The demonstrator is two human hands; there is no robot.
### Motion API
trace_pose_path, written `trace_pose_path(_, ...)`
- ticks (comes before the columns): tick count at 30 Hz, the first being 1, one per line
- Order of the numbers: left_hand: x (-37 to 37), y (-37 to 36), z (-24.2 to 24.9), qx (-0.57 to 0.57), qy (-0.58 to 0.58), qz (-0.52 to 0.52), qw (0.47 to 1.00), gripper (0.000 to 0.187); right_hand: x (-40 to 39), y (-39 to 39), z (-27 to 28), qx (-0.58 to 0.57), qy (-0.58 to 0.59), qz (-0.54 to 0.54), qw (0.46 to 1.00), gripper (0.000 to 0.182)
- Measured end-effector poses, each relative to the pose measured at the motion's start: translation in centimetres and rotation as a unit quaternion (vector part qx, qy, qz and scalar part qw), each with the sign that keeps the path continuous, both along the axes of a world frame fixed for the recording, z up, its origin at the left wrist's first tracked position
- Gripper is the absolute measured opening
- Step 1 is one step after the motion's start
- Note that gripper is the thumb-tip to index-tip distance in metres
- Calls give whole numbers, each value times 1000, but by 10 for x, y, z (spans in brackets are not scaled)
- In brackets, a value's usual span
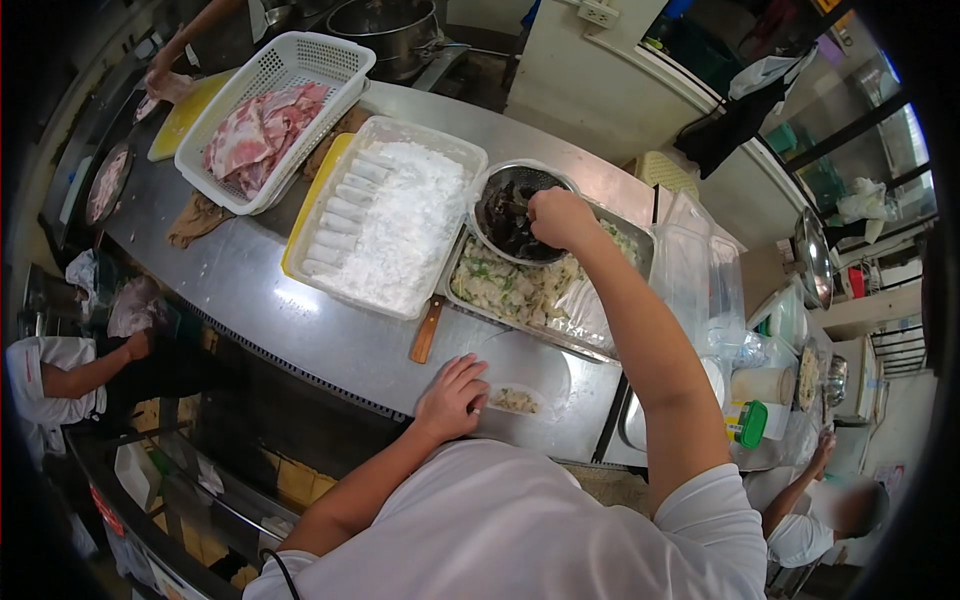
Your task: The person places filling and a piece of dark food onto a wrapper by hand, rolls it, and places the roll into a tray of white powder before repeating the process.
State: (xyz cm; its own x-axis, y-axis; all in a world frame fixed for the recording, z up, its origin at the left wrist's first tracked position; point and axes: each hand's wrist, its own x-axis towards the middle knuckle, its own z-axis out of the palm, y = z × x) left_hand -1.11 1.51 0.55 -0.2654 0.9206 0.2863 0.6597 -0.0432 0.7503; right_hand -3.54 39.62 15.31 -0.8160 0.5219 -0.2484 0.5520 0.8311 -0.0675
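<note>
My right hand [562,217] reaches into a metal colander [481,228] of dark, leafy-looking pieces [512,228], its fingers closed at the pieces. The colander stands over a metal tray [652,262] of pale chopped filling with green bits [500,275]. My left hand [452,397] rests near the table's front edge, fingers loosely bent and holding nothing. Just right of it, a small heap of filling [515,400] lies on a thin translucent round wrapper [545,372]. A wooden-handled tool [426,330] lies beyond my left hand, its far end hidden by a white tub.
The white tub [385,309] holds white powder and several pale rolls [343,210]. Raw meat [262,135] fills a white basket [340,50] at the far left. Clear plastic containers [685,260] stand on the right. Other people work at the left and right edges.
</note>
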Motion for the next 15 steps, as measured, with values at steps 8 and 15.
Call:
trace_pose_path(8,-2,0,0,10,3,-3,1000,19,-4,6,0,4,5,1,1000,25)
trace_pose_path(15,-3,-3,-4,12,10,-14,1000,20,48,-11,22,-306,296,-233,874,27)
